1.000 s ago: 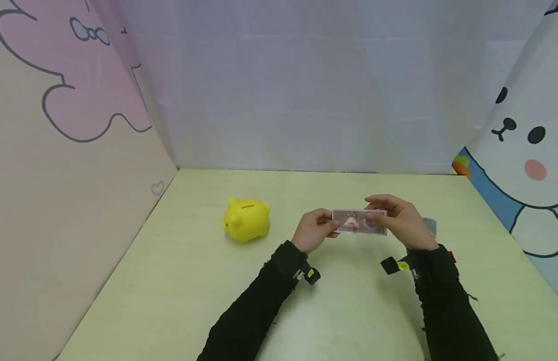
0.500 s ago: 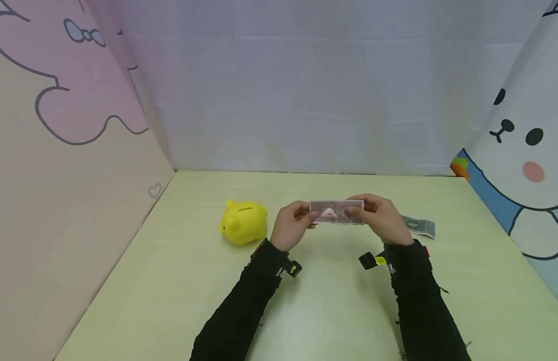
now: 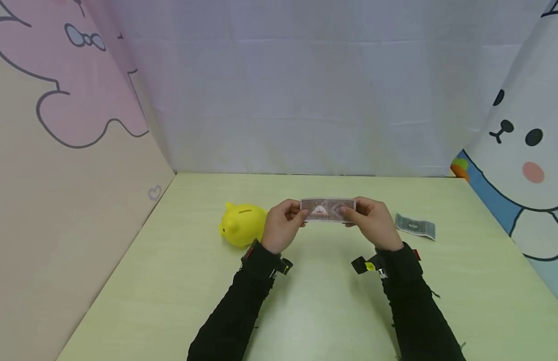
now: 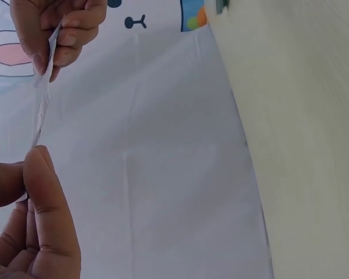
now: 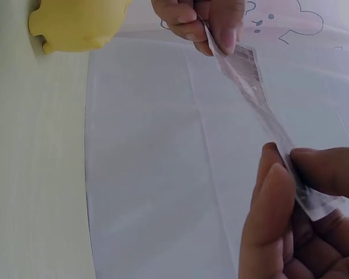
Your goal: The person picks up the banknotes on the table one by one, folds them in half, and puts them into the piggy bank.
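Note:
A reddish-brown banknote [image 3: 327,209] is held stretched flat above the green table [image 3: 170,281], one end in each hand. My left hand [image 3: 283,225] pinches its left end between thumb and fingers [image 4: 43,192]. My right hand [image 3: 371,222] pinches the right end. The left wrist view shows the banknote [image 4: 42,104] edge-on; the right wrist view shows the banknote [image 5: 253,87] running from my right hand [image 5: 299,215] up to my left hand [image 5: 206,23]. A yellow piggy bank [image 3: 242,225] with a top slot stands just left of my left hand; the piggy bank [image 5: 75,23] also shows in the right wrist view.
A second, greenish banknote [image 3: 415,226] lies flat on the table to the right of my right hand. Cartoon-printed panels [image 3: 57,150] wall in the table on the left, back and right.
Both hands have carried the stretched banknote leftwards, closer to the piggy bank. The greenish banknote on the table, earlier mostly hidden behind my right hand, is now fully visible.

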The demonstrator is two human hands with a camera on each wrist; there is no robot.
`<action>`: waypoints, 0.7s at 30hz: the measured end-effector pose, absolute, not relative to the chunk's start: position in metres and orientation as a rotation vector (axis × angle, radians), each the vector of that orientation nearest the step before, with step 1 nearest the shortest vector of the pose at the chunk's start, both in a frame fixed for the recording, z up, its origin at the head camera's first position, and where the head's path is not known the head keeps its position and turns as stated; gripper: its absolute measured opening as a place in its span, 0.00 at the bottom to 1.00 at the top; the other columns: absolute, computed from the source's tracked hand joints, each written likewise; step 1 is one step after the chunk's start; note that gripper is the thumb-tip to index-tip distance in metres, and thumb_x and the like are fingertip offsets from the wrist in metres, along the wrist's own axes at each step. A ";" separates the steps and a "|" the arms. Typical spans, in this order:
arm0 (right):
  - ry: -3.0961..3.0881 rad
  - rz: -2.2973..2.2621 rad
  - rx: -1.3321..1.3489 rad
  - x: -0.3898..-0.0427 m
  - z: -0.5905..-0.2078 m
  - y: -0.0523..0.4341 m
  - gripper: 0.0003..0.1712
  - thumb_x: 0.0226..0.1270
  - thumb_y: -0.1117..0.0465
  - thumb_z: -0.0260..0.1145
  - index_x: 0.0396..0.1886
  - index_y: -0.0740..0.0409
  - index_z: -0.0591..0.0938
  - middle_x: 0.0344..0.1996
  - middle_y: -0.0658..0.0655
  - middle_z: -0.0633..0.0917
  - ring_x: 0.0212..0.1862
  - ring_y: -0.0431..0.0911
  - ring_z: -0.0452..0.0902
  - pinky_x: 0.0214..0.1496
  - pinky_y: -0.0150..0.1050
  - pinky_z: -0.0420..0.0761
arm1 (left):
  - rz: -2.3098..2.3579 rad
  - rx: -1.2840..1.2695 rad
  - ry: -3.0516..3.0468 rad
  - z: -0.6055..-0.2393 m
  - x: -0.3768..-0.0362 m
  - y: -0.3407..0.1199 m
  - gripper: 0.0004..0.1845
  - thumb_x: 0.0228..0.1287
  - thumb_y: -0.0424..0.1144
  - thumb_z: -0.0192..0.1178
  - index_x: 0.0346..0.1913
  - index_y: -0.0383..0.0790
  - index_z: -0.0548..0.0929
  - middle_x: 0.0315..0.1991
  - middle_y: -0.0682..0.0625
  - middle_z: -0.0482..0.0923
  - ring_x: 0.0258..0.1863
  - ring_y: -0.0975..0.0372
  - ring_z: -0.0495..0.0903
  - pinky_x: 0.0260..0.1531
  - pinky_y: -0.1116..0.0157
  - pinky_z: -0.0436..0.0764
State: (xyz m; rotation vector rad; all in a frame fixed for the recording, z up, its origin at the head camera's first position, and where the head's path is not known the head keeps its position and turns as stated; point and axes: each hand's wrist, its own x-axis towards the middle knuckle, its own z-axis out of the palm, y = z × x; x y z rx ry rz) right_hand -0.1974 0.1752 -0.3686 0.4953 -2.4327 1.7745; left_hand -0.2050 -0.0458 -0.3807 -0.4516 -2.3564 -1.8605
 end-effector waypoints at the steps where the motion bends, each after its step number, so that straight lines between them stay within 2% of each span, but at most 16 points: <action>1: -2.423 1.767 0.496 -0.197 -0.368 0.174 0.18 0.64 0.57 0.61 0.22 0.64 0.69 0.23 0.57 0.77 0.31 0.44 0.78 0.39 0.40 0.82 | -1.850 -0.447 -2.364 -0.380 -0.205 -0.046 0.09 0.61 0.35 0.59 0.42 0.33 0.79 0.32 0.42 0.78 0.27 0.59 0.80 0.35 0.60 0.83; 4: -2.407 1.728 0.492 -0.196 -0.368 0.172 0.17 0.64 0.58 0.61 0.23 0.64 0.70 0.22 0.57 0.78 0.29 0.44 0.78 0.36 0.38 0.82 | -1.829 -0.452 -2.362 -0.379 -0.204 -0.047 0.09 0.61 0.35 0.59 0.41 0.33 0.79 0.32 0.42 0.78 0.27 0.60 0.79 0.33 0.64 0.83; 8: -2.403 1.725 0.496 -0.196 -0.367 0.171 0.13 0.64 0.58 0.61 0.27 0.66 0.75 0.25 0.59 0.79 0.28 0.43 0.78 0.36 0.41 0.81 | -1.830 -0.485 -2.331 -0.377 -0.205 -0.049 0.09 0.61 0.33 0.59 0.41 0.32 0.79 0.31 0.41 0.77 0.27 0.59 0.80 0.31 0.68 0.83; 12: -2.415 1.741 0.477 -0.192 -0.358 0.168 0.11 0.65 0.62 0.60 0.29 0.69 0.76 0.26 0.65 0.79 0.27 0.43 0.77 0.35 0.41 0.81 | -1.894 -0.506 -2.299 -0.375 -0.204 -0.050 0.09 0.61 0.32 0.59 0.42 0.30 0.79 0.31 0.39 0.77 0.28 0.54 0.80 0.32 0.65 0.83; 17: -2.411 1.751 0.453 -0.196 -0.363 0.171 0.13 0.64 0.59 0.61 0.32 0.68 0.77 0.26 0.62 0.79 0.29 0.49 0.77 0.35 0.39 0.81 | -1.968 -0.511 -2.269 -0.371 -0.202 -0.049 0.10 0.61 0.32 0.59 0.43 0.29 0.78 0.33 0.36 0.77 0.29 0.52 0.80 0.34 0.60 0.83; 21: -2.401 1.758 0.438 -0.198 -0.367 0.172 0.14 0.64 0.58 0.62 0.33 0.68 0.78 0.25 0.59 0.79 0.29 0.48 0.77 0.35 0.39 0.82 | -1.992 -0.524 -2.257 -0.372 -0.202 -0.049 0.12 0.61 0.33 0.59 0.45 0.30 0.78 0.35 0.38 0.78 0.29 0.56 0.81 0.34 0.64 0.83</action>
